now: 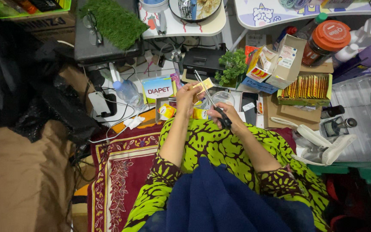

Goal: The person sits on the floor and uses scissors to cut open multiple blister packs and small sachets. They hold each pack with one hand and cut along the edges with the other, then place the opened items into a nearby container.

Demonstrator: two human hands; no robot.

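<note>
Yellow sachet raised to the scissors, over your lap.
Green patterned cloth covers your lap; above it your right hand closes its grip on black-handled scissors, blades angled up to the small yellow sachet your left hand pinches taut, clear of the glass cup beyond.
</note>
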